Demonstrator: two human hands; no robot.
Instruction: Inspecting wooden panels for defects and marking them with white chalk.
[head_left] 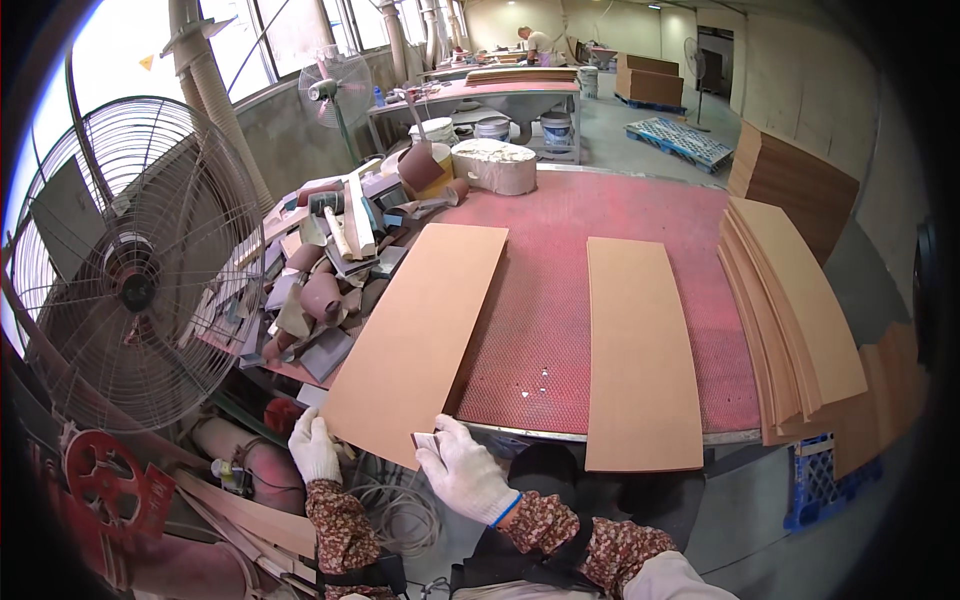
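A long tan wooden board lies at the left of the red mesh-topped table, its near end reaching over the edge. My left hand, in a white knit glove, grips that board's near left corner. At the near right corner, my gloved right hand pinches a small piece of folded sandpaper, pale with a dark edge, against the board's edge. A second tan board lies apart to the right, also overhanging the near edge. Farther right leans a fanned stack of similar boards.
Sandpaper rolls, blocks and scraps heap up along the table's left side. A large caged fan stands at the left. A white drum-shaped block sits at the table's far end. Blue pallets and another worker are farther back.
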